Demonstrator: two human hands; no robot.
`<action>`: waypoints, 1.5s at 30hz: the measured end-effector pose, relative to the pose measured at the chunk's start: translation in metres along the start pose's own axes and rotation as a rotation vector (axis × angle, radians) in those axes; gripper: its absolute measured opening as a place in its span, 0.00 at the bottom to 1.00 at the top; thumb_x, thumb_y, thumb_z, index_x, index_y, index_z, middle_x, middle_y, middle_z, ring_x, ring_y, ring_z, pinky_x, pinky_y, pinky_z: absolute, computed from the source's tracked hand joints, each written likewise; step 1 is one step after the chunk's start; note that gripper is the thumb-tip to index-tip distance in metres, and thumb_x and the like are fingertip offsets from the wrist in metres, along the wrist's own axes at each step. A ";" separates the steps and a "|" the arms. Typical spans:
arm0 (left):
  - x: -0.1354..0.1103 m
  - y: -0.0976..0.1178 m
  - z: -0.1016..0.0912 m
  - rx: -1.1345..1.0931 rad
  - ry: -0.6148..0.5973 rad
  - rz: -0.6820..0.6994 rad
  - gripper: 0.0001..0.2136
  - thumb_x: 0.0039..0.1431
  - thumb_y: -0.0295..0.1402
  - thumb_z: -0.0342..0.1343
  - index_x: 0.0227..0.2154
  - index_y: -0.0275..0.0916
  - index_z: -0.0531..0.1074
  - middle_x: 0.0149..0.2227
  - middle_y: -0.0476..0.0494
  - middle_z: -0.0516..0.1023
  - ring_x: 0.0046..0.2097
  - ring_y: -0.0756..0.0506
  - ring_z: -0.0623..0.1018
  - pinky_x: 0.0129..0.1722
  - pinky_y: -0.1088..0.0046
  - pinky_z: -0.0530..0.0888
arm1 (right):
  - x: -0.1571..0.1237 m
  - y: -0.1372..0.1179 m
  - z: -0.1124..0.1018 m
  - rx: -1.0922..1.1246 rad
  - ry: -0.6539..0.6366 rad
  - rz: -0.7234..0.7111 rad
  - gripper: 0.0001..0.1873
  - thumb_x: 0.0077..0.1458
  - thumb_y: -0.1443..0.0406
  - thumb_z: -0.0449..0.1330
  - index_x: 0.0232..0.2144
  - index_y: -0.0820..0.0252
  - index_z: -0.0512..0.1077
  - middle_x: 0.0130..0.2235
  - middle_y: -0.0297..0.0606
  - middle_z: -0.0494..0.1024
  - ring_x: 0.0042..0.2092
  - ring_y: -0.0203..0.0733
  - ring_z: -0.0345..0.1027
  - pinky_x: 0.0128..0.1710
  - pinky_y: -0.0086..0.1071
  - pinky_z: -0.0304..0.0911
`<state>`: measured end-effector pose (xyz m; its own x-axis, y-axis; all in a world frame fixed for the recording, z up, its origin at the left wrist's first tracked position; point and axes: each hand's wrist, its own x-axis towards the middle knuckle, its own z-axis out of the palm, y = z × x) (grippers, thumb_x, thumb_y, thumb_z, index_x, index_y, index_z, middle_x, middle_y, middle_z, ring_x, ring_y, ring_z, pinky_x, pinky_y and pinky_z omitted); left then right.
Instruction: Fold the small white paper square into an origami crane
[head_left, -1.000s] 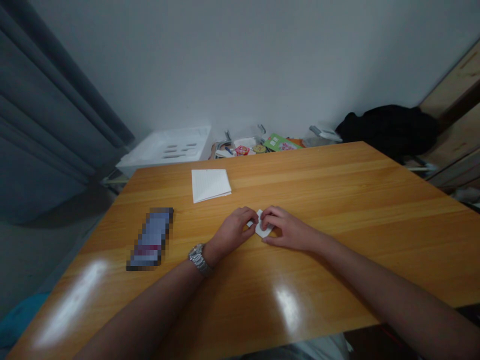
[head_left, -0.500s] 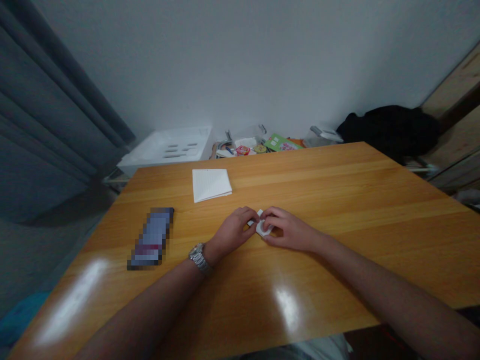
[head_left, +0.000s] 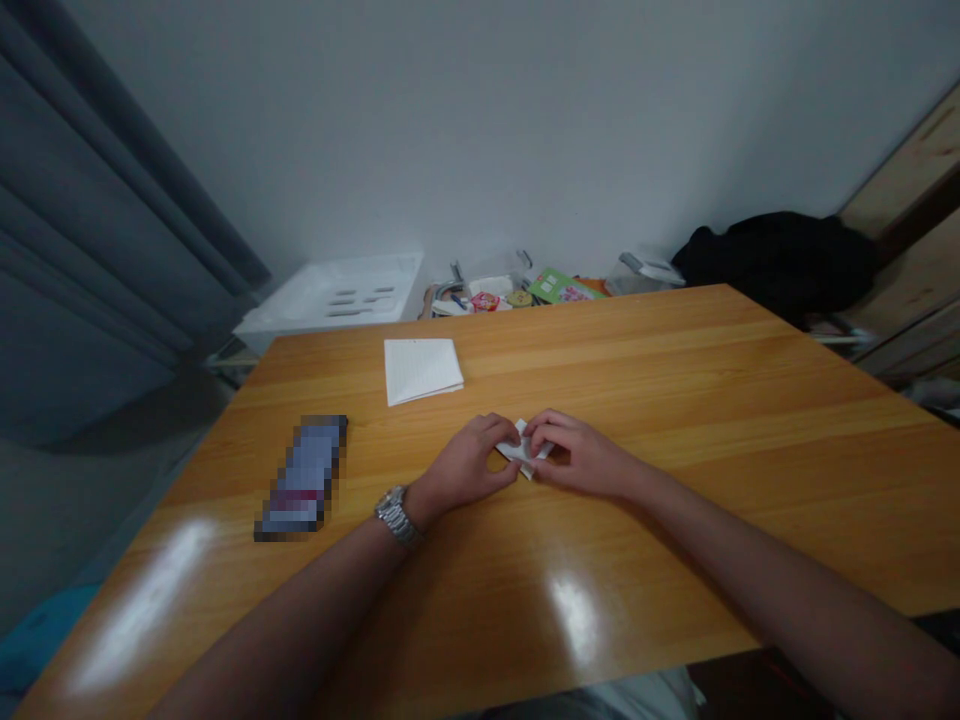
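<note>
Holding the small white paper (head_left: pixel 525 448) on the wooden table (head_left: pixel 675 400), between left hand (head_left: pixel 474 461) and right hand (head_left: pixel 581 456), curling the fingers of both narrowly onto its edges. Apparently working a fold; probably calling next for pinning one side while pressing the crease. Covering much of the paper, leaving the fold's shape hard to make out; showing only blurred blocks on the phone (head_left: pixel 301 478).
</note>
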<state>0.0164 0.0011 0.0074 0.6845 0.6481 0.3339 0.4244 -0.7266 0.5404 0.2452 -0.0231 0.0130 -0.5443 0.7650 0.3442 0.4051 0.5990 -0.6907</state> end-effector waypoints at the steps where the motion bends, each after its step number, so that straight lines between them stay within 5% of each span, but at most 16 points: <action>1: 0.000 -0.001 0.000 0.002 0.000 0.002 0.11 0.57 0.30 0.60 0.43 0.40 0.71 0.44 0.43 0.75 0.46 0.42 0.73 0.48 0.63 0.71 | 0.000 0.000 0.000 0.001 -0.003 0.001 0.03 0.57 0.67 0.64 0.33 0.57 0.72 0.44 0.41 0.73 0.46 0.42 0.69 0.46 0.37 0.67; 11: 0.000 -0.005 0.002 -0.009 0.014 -0.013 0.03 0.63 0.28 0.55 0.38 0.40 0.71 0.43 0.43 0.75 0.45 0.44 0.74 0.47 0.67 0.72 | 0.001 0.002 -0.004 -0.017 -0.013 -0.001 0.11 0.52 0.66 0.69 0.39 0.57 0.74 0.45 0.42 0.73 0.48 0.45 0.70 0.49 0.38 0.67; 21: -0.002 -0.004 0.003 0.004 0.031 -0.052 0.04 0.66 0.30 0.53 0.40 0.40 0.72 0.42 0.45 0.75 0.43 0.46 0.75 0.45 0.71 0.71 | 0.000 0.011 0.000 -0.203 -0.019 0.042 0.15 0.58 0.69 0.62 0.49 0.58 0.74 0.46 0.45 0.72 0.48 0.46 0.68 0.50 0.40 0.67; 37: 0.000 0.004 0.002 -0.030 0.069 -0.177 0.06 0.65 0.34 0.56 0.40 0.39 0.74 0.41 0.45 0.78 0.42 0.46 0.76 0.43 0.72 0.71 | 0.004 0.011 0.002 -0.239 -0.002 0.054 0.08 0.64 0.69 0.58 0.37 0.63 0.78 0.40 0.44 0.75 0.43 0.43 0.69 0.45 0.36 0.66; 45: 0.004 0.007 -0.001 -0.007 0.026 -0.295 0.07 0.63 0.32 0.56 0.40 0.39 0.77 0.36 0.46 0.79 0.36 0.47 0.76 0.36 0.74 0.68 | 0.006 0.007 -0.001 -0.205 -0.026 0.170 0.09 0.64 0.68 0.57 0.36 0.62 0.78 0.39 0.43 0.75 0.42 0.42 0.70 0.43 0.34 0.65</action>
<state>0.0218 -0.0015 0.0130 0.5165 0.8369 0.1812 0.5988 -0.5043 0.6222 0.2449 -0.0141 0.0109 -0.4737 0.8538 0.2160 0.6313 0.5002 -0.5927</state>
